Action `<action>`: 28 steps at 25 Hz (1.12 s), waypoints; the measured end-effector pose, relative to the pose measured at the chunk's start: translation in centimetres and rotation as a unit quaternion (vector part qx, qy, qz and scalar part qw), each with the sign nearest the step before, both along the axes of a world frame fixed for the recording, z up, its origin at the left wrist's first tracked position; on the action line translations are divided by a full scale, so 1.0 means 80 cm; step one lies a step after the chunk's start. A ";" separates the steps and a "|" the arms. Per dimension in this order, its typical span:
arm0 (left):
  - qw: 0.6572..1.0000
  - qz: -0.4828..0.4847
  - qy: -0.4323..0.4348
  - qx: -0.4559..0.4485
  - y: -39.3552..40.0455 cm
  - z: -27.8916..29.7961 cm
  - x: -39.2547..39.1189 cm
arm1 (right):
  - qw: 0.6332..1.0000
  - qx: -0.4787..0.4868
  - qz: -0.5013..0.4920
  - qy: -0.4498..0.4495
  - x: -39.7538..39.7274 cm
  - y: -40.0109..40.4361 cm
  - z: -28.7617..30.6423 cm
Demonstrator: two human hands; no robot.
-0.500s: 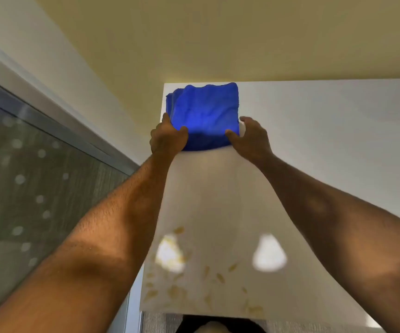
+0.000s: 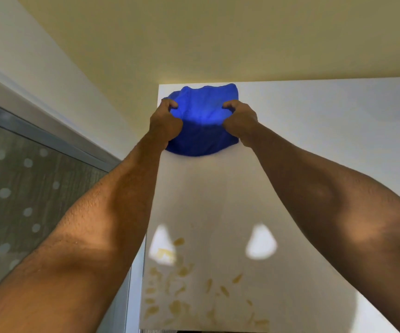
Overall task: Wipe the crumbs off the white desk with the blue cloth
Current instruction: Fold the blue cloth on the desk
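Fingers (image 2: 171, 104) of the left hand (image 2: 164, 122) are curled tight into the left side of the blue cloth (image 2: 201, 121), and those of the right hand (image 2: 241, 120) are curled the same way into its right side, so both hands hold the cloth bunched between them. It sits at the far left corner of the white desk (image 2: 314, 140), at about 12 o'clock from the person, with its near edge hanging in a round fold toward 6 o'clock. I cannot tell if it is fully lifted or if it touches the surface underneath.

From the hands, 2 bare forearms run back toward 7 and 5 o'clock. Between them the desk is bare, with 2 bright light spots on it. The crumbs (image 2: 177, 306) are at 6 o'clock, scattered along the near edge, well apart from the cloth.

I judge the step in hand is gathering the cloth; no wiping has started. The next move calls for bringing the cloth toward 6 o'clock, pressing it flat before the crumbs, and sweeping them off 1 edge without scattering them.
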State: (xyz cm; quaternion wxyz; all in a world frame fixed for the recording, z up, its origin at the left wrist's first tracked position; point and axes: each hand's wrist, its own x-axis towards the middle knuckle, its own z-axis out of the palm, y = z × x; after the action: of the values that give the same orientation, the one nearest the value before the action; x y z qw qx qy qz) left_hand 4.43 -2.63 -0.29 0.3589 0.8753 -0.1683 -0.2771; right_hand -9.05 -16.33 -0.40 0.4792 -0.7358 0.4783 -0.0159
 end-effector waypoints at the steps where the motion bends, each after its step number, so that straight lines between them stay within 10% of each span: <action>1: 1.000 -0.001 0.016 -0.007 0.003 0.003 0.003 | 1.000 0.006 0.009 -0.006 -0.001 -0.001 0.005; 15: 0.990 -0.127 -0.061 -0.016 0.081 0.072 -0.147 | 0.997 -0.013 0.011 -0.076 -0.183 0.025 0.075; 24: 0.964 -0.237 -0.041 0.113 0.128 0.022 -0.358 | 0.995 -0.068 -0.005 0.072 -0.376 0.076 0.023; 28: 0.954 -0.239 -0.119 0.137 0.153 0.015 -0.351 | 0.954 -0.245 0.057 0.165 -0.392 0.118 0.000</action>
State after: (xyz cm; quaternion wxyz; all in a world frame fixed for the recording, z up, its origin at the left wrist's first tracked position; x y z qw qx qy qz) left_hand -23.66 9.59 0.89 0.1360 0.8771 -0.3739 -0.2692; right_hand -40.42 -6.88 -0.38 0.1986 -0.8489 0.4895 0.0164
